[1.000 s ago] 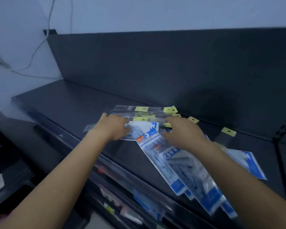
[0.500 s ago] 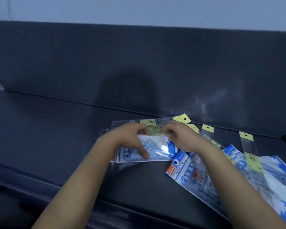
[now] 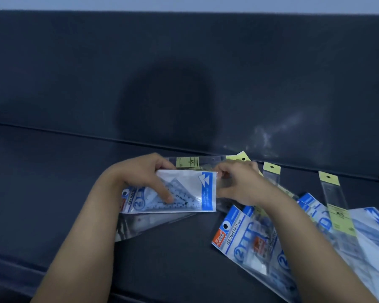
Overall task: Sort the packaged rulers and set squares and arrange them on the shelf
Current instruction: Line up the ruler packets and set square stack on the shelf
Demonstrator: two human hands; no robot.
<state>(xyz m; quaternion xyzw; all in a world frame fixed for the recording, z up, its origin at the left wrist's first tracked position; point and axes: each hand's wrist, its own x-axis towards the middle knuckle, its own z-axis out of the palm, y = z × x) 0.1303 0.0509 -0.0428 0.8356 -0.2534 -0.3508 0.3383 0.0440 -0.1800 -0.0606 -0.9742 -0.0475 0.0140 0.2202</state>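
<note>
A blue-and-white set square pack (image 3: 190,191) lies crosswise at the middle of the dark shelf (image 3: 53,176). My left hand (image 3: 144,178) grips its left end, thumb pressed on the front. My right hand (image 3: 239,184) pinches its right edge. Under this pack lie clear ruler packs with yellow labels (image 3: 187,162). Another set square pack marked "GEOMETRIC" (image 3: 247,241) lies to the right under my right forearm, with more blue packs (image 3: 368,228) fanned beyond it. A clear ruler pack with a yellow header (image 3: 335,200) rests on that fan.
The shelf's dark back panel (image 3: 184,73) rises just behind the packs. A clear empty-looking sleeve (image 3: 144,226) sticks out below the held pack. The shelf's front lip (image 3: 9,259) runs along the lower left.
The camera has swung from the shelf's left end toward its back panel. Both hands have closed on one set square pack and lifted it off the pile, turning it crosswise.
</note>
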